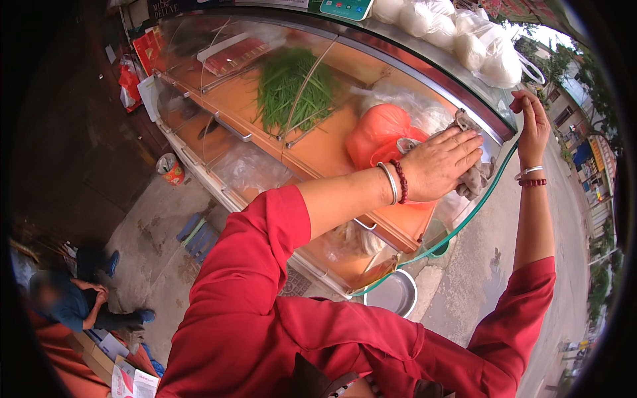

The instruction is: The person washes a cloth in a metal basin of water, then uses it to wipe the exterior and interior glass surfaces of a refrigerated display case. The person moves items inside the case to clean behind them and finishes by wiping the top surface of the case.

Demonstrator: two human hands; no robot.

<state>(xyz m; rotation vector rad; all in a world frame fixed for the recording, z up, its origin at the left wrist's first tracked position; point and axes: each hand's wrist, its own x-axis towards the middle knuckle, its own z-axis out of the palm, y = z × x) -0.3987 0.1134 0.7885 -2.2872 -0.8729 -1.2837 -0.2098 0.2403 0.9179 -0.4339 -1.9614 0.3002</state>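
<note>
Glass-fronted display cabinet (pixel 358 66) and the two hands of a person in red sleeves, seen from above. The left hand (pixel 443 162) lies flat on a crumpled grey cloth (pixel 476 179) at the right end of the cabinet, just beside the green edge (pixel 458 229) of the end pane. Its grip is unclenched: the fingers extend over the cloth, pressing rather than curling round it; which face of the glass the cloth meets cannot be told. The right hand (pixel 534 126) is raised near the cabinet's upper right corner, its fingers bent; whether this grip closes on anything cannot be determined.

A silver bangle (pixel 387 182) and a dark red beaded bracelet (pixel 399 180) encircle the left wrist. Behind the left hand, on the orange upper shelf, rest a salmon-red plastic bag (pixel 378 132) and a clear plastic bag (pixel 431 116); farther left lies a heap of long green leaf vegetables (pixel 292 83). Along the cabinet top stand white plastic bags (pixel 431 23), with a phone (pixel 345 6) to their left. Below the right end, a round metal basin (pixel 391 292) sits on the ground. At lower left, another person (pixel 79 305) sits with hands together.
</note>
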